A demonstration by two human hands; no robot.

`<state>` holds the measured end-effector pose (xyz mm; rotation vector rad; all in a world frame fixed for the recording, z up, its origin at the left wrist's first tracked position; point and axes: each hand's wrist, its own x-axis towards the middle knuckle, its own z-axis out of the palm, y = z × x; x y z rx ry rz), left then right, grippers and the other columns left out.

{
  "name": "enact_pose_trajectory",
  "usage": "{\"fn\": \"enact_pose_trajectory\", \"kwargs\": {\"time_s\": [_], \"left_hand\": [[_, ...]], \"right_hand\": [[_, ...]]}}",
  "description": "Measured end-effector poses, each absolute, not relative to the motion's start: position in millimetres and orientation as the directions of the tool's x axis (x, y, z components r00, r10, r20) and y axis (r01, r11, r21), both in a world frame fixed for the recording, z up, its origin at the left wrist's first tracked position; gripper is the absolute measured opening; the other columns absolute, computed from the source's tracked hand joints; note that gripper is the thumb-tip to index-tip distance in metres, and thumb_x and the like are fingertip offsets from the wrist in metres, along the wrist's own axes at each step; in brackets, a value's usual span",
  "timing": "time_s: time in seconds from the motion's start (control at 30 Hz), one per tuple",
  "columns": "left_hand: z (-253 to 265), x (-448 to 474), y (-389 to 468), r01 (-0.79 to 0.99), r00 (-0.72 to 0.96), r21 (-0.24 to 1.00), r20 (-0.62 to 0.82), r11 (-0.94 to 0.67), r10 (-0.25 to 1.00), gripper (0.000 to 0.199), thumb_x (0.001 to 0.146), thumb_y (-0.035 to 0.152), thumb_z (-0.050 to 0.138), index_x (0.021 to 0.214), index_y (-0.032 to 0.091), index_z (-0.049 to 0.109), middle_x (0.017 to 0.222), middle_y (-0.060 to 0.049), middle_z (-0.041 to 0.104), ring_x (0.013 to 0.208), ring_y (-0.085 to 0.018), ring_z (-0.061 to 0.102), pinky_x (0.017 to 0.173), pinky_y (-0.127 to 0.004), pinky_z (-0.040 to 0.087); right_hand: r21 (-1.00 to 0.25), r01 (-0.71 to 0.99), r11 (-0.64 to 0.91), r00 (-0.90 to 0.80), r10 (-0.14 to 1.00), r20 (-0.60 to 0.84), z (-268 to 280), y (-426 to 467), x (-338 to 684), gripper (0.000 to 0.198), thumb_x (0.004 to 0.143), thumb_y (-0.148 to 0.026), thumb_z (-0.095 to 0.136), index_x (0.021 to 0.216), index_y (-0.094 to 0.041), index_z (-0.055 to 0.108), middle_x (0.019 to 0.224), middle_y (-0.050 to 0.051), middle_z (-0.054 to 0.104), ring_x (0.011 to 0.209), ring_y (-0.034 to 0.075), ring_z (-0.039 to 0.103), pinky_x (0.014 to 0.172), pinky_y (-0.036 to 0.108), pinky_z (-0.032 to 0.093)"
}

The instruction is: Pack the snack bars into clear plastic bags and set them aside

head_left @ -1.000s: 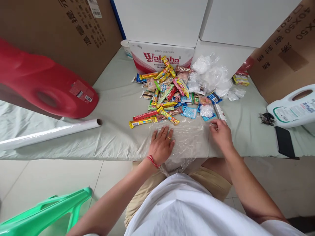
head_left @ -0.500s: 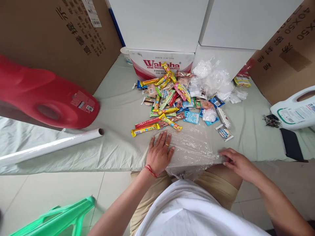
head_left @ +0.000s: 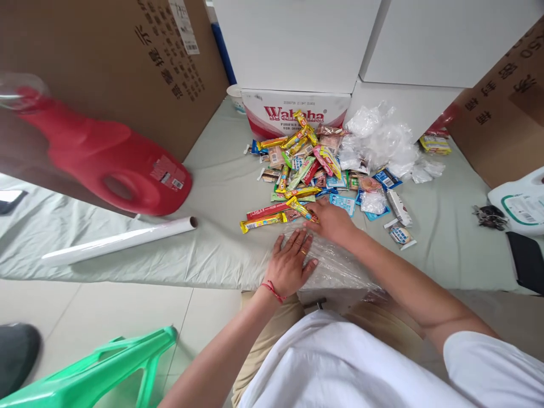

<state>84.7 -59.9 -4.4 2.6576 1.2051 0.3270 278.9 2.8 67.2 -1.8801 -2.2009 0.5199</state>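
My left hand [head_left: 291, 266] lies flat with fingers spread on a sheet of clear plastic film [head_left: 340, 263] at the table's near edge. A ring and a red cord bracelet are on it. My right hand [head_left: 334, 220] reaches over the film to the front of a snack pile. Its thumb and fingers close round the right end of a yellow-wrapped snack stick [head_left: 300, 208]; some fingertips are hidden. Beside that stick lie a red-wrapped stick [head_left: 267, 211] and another yellow snack stick [head_left: 263, 222]. Behind are several small packets, among them a light-blue packet [head_left: 342, 204].
Crumpled clear plastic [head_left: 382, 136] sits behind the pile, before a Wahaha carton [head_left: 293, 110] and white boxes [head_left: 297, 45]. Left are a red jug [head_left: 127, 164] and a film roll [head_left: 123, 241]. Right are keys [head_left: 489, 216], a black phone-like object [head_left: 525, 260] and a white bottle [head_left: 525, 204]. A green stool [head_left: 97, 368] stands below.
My right hand has left the film's right edge and moved up and left to the snacks. The left hand stays flat on the film. The view has shifted slightly.
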Motion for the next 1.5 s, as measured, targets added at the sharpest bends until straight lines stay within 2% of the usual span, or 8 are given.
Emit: {"fn": "enact_pose_trajectory", "kwargs": {"time_s": [0.13,0.33,0.6,0.77,1.0,1.17,1.37,1.5], "left_hand": [[-4,85,-60,0.720,0.632,0.279,0.116,-0.636,0.766,0.063,0.107,0.054,0.036,0.160,0.020,0.045,0.169,-0.010,0.040,0.158,-0.029,0.036,0.130,-0.058,0.024],[-4,85,-59,0.710,0.638,0.301,0.109,-0.637,0.762,0.063,0.108,0.056,0.034,0.160,0.022,0.043,0.171,-0.007,0.036,0.159,-0.027,0.034,0.131,-0.058,0.023],[-6,84,-61,0.701,0.635,0.314,0.134,-0.640,0.761,0.063,0.107,0.055,0.037,0.160,0.022,0.043,0.170,-0.009,0.039,0.158,-0.028,0.036,0.130,-0.058,0.024],[-6,83,-60,0.693,0.630,0.335,0.149,-0.638,0.762,0.060,0.106,0.053,0.041,0.157,0.021,0.047,0.167,-0.011,0.044,0.156,-0.029,0.039,0.129,-0.058,0.025],[-5,84,-59,0.700,0.632,0.341,0.114,-0.628,0.767,0.046,0.104,0.051,0.047,0.131,0.021,0.068,0.133,-0.013,0.073,0.132,-0.032,0.062,0.121,-0.059,0.035],[-6,84,-59,0.692,0.633,0.340,0.137,-0.637,0.762,0.055,0.107,0.051,0.039,0.149,0.021,0.057,0.155,-0.012,0.059,0.148,-0.030,0.049,0.128,-0.057,0.027],[-5,87,-38,0.701,0.654,0.305,0.087,-0.645,0.752,0.056,0.109,0.045,0.027,0.158,0.027,0.047,0.169,-0.007,0.041,0.158,-0.026,0.037,0.130,-0.056,0.024],[-2,101,-13,0.702,0.666,0.302,0.044,-0.646,0.744,0.057,0.110,0.045,0.025,0.158,0.026,0.048,0.171,-0.006,0.038,0.159,-0.026,0.034,0.129,-0.057,0.025]], "right_hand": [[-0.146,0.974,0.173,-0.203,0.952,-0.230,71,17,262,0.035,0.099,-0.026,0.059,0.132,-0.018,0.064,0.128,0.016,0.069,0.110,0.030,0.069,0.086,0.036,0.052],[-0.065,0.955,0.289,-0.295,0.949,-0.108,89,60,280,0.044,0.101,-0.032,0.055,0.143,-0.020,0.059,0.136,0.015,0.065,0.113,0.030,0.068,0.087,0.034,0.051],[0.105,0.936,0.336,-0.319,0.935,-0.153,106,92,262,0.037,0.098,-0.033,0.058,0.125,-0.011,0.068,0.125,0.021,0.070,0.106,0.033,0.071,0.084,0.037,0.052],[-0.006,0.905,0.426,-0.423,0.898,-0.119,114,66,223,0.040,0.101,-0.044,0.056,0.128,-0.016,0.066,0.127,0.015,0.070,0.106,0.030,0.070,0.083,0.036,0.053],[-0.059,0.836,0.545,-0.544,0.813,-0.208,72,51,155,0.034,0.101,-0.016,0.045,0.126,-0.013,0.069,0.129,0.018,0.067,0.111,0.028,0.071,0.083,0.035,0.056],[-0.125,0.856,0.502,-0.517,0.836,-0.185,84,54,179,0.034,0.093,-0.018,0.058,0.124,-0.013,0.070,0.123,0.017,0.070,0.111,0.029,0.068,0.088,0.035,0.054],[-0.411,0.841,0.354,-0.339,0.934,0.111,105,34,276,0.022,0.084,-0.032,0.069,0.097,-0.015,0.072,0.100,0.010,0.071,0.098,0.027,0.061,0.090,0.037,0.048],[-0.698,0.692,0.186,-0.128,0.982,0.135,110,-8,328,0.026,0.084,-0.041,0.069,0.097,-0.018,0.069,0.091,0.002,0.069,0.084,0.020,0.059,0.079,0.032,0.047]]}}
